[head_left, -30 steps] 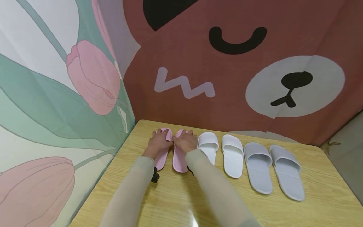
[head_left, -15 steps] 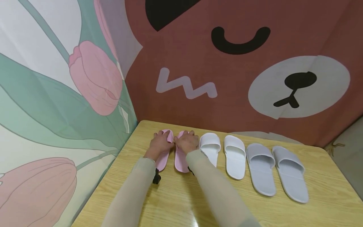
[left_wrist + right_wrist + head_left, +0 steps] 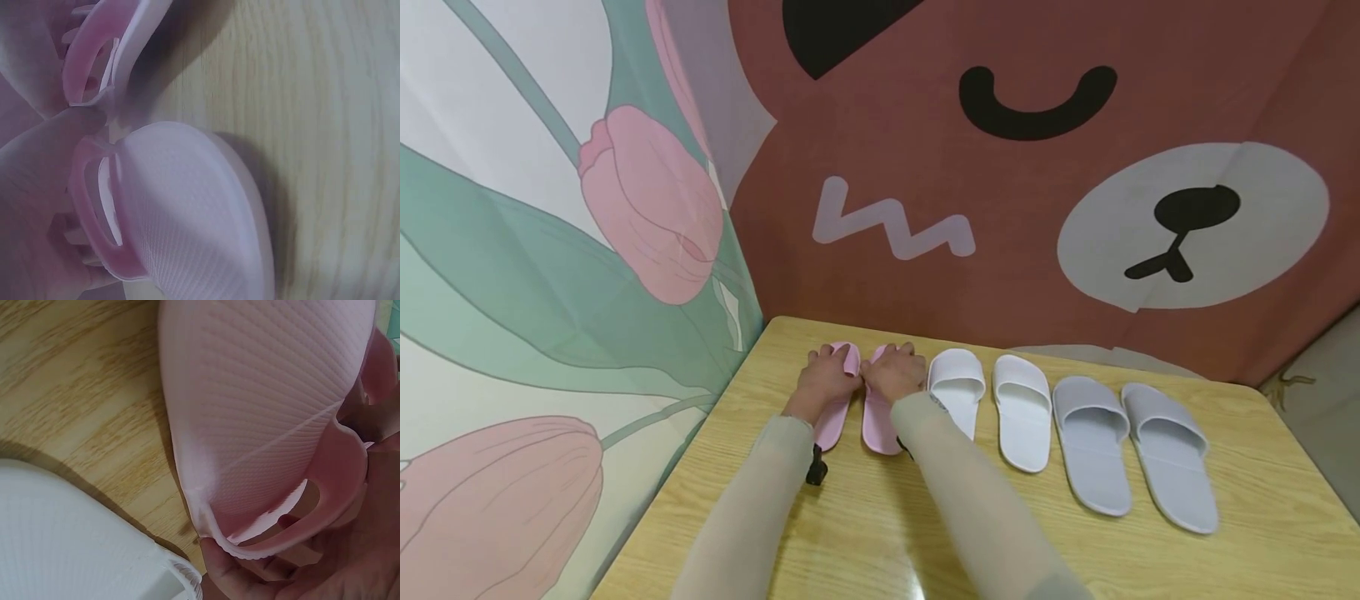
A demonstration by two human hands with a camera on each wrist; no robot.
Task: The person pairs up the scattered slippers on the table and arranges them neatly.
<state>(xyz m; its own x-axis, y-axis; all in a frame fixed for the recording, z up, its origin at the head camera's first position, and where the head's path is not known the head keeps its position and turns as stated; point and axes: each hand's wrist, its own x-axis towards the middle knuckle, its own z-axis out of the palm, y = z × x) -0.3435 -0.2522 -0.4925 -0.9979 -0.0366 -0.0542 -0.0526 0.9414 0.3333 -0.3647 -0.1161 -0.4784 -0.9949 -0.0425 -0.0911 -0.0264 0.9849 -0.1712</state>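
Observation:
In the head view a pair of pink slippers lies toe-away at the table's far left. My left hand (image 3: 826, 383) grips the upper of the left pink slipper (image 3: 833, 427), covering much of it. The right pink slipper (image 3: 877, 427) is held the same way by my right hand (image 3: 895, 373). The right wrist view shows fingertips (image 3: 225, 569) curled against the side of that ribbed pink slipper (image 3: 269, 394), at its upper. Seen from the left wrist, the left pink slipper's sole (image 3: 200, 206) lies close to its mate, the hands nearly meeting between them.
Just right of my right hand stands a white slipper (image 3: 955, 392), partly behind the forearm, then its mate (image 3: 1024, 425). Farther right are two grey slippers, one (image 3: 1090, 458) beside the other (image 3: 1176, 475). Printed curtains rise behind and left of the wooden table (image 3: 842, 542).
The view has shifted slightly, so everything sits a little to the right in it. Both hands keep the same hold on the pink slippers, which show no clear movement on the table.

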